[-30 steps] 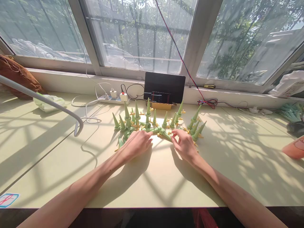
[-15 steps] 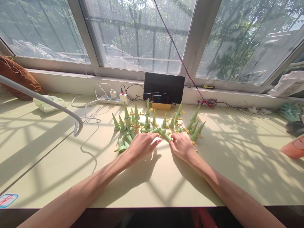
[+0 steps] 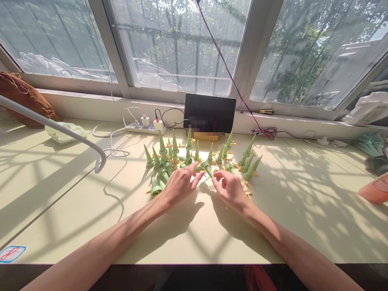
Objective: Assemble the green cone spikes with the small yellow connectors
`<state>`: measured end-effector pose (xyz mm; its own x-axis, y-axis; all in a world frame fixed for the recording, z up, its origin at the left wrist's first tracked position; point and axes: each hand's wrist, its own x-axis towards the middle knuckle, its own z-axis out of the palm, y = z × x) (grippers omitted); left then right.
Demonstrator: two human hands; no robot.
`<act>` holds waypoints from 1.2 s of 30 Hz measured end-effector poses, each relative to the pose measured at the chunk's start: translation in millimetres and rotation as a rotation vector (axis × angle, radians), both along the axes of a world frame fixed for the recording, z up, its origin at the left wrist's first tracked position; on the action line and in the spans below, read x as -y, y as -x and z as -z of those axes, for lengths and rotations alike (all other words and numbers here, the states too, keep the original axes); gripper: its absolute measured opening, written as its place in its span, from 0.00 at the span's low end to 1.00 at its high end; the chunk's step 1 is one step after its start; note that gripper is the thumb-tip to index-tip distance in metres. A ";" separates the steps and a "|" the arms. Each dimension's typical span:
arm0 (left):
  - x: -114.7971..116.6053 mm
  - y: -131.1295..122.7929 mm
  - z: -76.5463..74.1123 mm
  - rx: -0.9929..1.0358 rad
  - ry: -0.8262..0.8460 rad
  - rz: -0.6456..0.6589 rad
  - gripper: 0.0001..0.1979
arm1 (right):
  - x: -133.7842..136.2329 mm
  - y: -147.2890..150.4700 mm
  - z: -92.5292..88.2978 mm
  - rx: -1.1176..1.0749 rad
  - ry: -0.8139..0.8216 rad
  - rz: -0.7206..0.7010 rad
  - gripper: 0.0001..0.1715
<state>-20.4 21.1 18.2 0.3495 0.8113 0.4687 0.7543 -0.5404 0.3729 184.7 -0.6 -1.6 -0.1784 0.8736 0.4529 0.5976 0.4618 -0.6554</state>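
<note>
Several green cone-shaped plastic spikes with yellow fittings (image 3: 169,155) stand and lie in a cluster on the pale table (image 3: 194,226). My left hand (image 3: 178,186) and my right hand (image 3: 230,188) meet just in front of the cluster. One green cone (image 3: 207,169) lies tilted between them, and the fingertips of both hands pinch it, the left from the left side and the right from below. More cones (image 3: 250,163) stand to the right of my right hand.
A dark tablet (image 3: 209,115) leans on the window sill behind the cones. A power strip with plugs and white cables (image 3: 145,124) lies to its left, and a grey curved tube (image 3: 60,131) crosses the left side. Red-black wires (image 3: 263,131) trail at right.
Both hands have drawn slightly toward me and closer together, lifting one lying cone from the pile between their fingertips.
</note>
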 end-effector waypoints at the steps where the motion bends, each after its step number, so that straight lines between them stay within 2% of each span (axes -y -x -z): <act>1: -0.2 0.0 0.3 0.038 -0.015 0.002 0.23 | 1.7 1.7 -0.9 -0.010 -0.013 -0.026 0.08; 5: 2.1 -2.0 -2.8 0.215 -0.003 0.029 0.22 | 6.7 7.0 -3.2 -0.013 -0.082 -0.118 0.05; 11: 9.7 -6.1 -12.1 0.482 0.186 0.093 0.18 | 8.3 7.8 -4.0 -0.040 -0.121 -0.200 0.07; 15: 11.1 -7.8 -13.1 0.650 0.279 0.100 0.19 | 5.5 7.0 -3.0 -0.021 -0.133 -0.191 0.09; 20: 8.8 -11.3 -13.8 0.941 0.404 0.112 0.20 | -10.2 3.3 6.9 0.159 -0.224 -0.094 0.09; 24: 9.2 -14.8 -15.4 1.121 0.580 0.165 0.18 | -21.8 2.8 10.0 0.321 -0.279 -0.149 0.11; 29: 13.8 -17.7 -17.6 1.189 0.691 0.190 0.21 | -23.5 7.3 4.2 0.444 -0.277 -0.230 0.14; 36: 15.1 -17.6 -16.9 1.166 0.614 0.149 0.18 | -22.0 7.8 3.7 0.443 -0.245 -0.272 0.12</act>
